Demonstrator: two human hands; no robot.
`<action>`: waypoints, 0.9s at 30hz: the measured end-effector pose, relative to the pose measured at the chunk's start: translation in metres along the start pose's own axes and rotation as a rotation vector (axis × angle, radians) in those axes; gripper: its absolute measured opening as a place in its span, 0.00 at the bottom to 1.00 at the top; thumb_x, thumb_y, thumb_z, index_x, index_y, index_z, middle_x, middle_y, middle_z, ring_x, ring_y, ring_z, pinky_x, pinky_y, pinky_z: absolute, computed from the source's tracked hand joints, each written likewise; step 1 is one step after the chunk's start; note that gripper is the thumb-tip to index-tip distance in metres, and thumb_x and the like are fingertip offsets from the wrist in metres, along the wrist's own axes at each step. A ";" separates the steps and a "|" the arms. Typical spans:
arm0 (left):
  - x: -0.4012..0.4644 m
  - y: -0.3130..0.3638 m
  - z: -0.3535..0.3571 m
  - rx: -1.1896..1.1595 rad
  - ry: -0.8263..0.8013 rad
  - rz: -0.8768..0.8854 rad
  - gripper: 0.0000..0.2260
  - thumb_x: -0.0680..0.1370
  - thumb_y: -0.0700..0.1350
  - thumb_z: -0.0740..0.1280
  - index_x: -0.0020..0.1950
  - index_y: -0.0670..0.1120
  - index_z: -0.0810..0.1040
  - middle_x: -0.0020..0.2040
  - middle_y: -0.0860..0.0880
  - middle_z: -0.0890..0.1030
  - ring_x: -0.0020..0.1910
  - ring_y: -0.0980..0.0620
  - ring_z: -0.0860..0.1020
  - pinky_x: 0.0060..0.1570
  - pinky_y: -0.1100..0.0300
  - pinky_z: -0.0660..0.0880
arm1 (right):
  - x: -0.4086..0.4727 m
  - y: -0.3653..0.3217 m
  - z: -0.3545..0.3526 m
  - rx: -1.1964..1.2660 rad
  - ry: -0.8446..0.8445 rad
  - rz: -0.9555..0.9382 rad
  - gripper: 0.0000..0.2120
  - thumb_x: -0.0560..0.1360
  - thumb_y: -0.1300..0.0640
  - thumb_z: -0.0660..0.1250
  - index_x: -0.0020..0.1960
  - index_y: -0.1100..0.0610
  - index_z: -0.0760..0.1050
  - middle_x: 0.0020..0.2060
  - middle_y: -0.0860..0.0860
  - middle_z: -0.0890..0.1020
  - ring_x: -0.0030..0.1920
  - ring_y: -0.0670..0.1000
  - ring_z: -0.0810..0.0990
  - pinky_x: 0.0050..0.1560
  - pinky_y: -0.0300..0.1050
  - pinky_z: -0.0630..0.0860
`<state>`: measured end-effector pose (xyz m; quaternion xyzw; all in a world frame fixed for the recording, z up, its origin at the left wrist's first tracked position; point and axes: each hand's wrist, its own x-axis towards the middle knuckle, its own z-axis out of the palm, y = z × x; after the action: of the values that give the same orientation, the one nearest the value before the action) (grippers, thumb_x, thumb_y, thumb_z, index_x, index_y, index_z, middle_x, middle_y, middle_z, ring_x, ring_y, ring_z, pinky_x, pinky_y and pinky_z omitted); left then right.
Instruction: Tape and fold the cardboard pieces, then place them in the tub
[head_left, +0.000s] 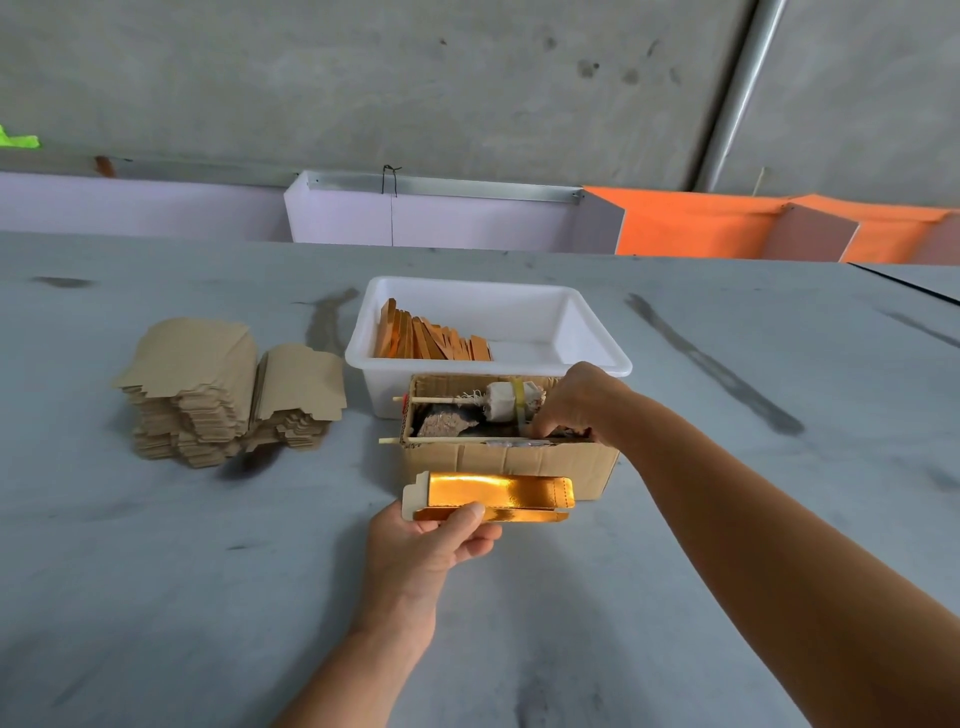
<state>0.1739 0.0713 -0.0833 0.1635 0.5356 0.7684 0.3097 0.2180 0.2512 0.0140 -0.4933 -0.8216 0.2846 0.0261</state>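
A grey, smudged counter (727, 519) spans the scene. At its far edge stand lilac panels (441, 221) in the middle and orange panels (691, 228) to the right. Behind them rises a concrete wall (363, 78).

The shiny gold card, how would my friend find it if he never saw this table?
Start at the white tub in the middle of the grey table; a brown box stands just in front of it. Nearer still, the left hand holds the gold card. It alone shines like foil, while the stacks to the left are dull brown.
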 end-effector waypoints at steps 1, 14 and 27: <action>0.000 0.000 0.000 0.000 0.000 0.000 0.04 0.72 0.32 0.70 0.45 0.38 0.80 0.36 0.39 0.84 0.35 0.41 0.83 0.33 0.58 0.80 | 0.000 0.000 0.000 -0.005 0.002 0.000 0.21 0.67 0.59 0.76 0.56 0.61 0.72 0.46 0.55 0.75 0.47 0.51 0.75 0.53 0.43 0.77; -0.002 0.001 0.003 0.016 0.007 -0.013 0.04 0.72 0.32 0.70 0.45 0.39 0.80 0.35 0.41 0.84 0.33 0.42 0.83 0.32 0.59 0.79 | 0.006 -0.003 0.006 0.040 -0.017 0.009 0.20 0.66 0.54 0.77 0.44 0.57 0.66 0.38 0.52 0.72 0.36 0.48 0.72 0.43 0.40 0.73; -0.002 0.002 0.003 0.045 -0.002 -0.021 0.03 0.72 0.33 0.70 0.43 0.38 0.79 0.34 0.41 0.83 0.33 0.43 0.83 0.33 0.59 0.80 | 0.002 -0.005 0.009 0.078 0.032 0.042 0.21 0.63 0.57 0.79 0.39 0.56 0.65 0.37 0.52 0.73 0.35 0.48 0.71 0.34 0.39 0.71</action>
<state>0.1766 0.0712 -0.0798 0.1656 0.5539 0.7528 0.3146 0.2097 0.2474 0.0086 -0.5136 -0.7988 0.3089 0.0522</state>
